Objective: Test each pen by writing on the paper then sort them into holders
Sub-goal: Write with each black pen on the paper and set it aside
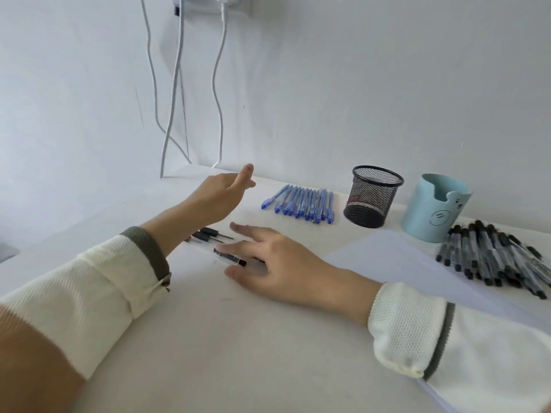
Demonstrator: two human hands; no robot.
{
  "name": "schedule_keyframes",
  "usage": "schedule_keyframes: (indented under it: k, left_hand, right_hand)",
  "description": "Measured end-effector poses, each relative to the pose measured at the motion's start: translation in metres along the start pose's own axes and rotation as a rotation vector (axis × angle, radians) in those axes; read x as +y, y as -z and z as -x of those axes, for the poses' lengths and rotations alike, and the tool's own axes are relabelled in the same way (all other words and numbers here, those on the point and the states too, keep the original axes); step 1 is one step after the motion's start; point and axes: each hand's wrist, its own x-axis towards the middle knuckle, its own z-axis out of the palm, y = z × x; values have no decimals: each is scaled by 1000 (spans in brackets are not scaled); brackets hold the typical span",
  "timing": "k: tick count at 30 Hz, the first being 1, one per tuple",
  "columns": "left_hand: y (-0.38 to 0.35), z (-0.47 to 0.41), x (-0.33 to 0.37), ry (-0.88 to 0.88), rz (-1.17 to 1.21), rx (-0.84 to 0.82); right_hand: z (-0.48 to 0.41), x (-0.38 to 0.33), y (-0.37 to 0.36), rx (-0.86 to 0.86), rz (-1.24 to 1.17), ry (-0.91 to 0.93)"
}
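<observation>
White desk (238,338), left hand (216,198) raised, fingers (245,174) apart, right hand (277,263) splayed over half-hidden pen (229,257)

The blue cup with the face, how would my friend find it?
Look along the back of the white table, at its right end. The blue cup stands behind the pile of black pens. Unlike the black mesh holder beside it, it is solid, pale blue, with a drawn face.
</observation>
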Motion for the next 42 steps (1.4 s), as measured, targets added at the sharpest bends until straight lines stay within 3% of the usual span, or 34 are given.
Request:
schedule_keyframes:
  k: [16,23,26,29,33,36,42]
  left_hand:
    - [-5,-5,-7,-31,-63,22]
    - [-6,-2,-3,-26,-66,-3]
    - [-6,-2,-3,-41,-62,-8]
    - [-8,1,-3,-87,-110,3]
    - [-24,10,-3,-369,-225,-104]
    - [-43,21,3,-515,-268,-222]
    - [-62,38,10,-485,-480,-427]
  right_hand:
    - [-2,61,19,129,5,-114]
    - [2,50,41,311,69,-73]
    - [11,50,67,323,-214,-181]
    - [22,49,97,356,-733,-275]
    - [40,55,121,367,-1211,-275]
    - [50,62,118,276,-1334,-351]
    - [48,67,111,220,-1453,-659]
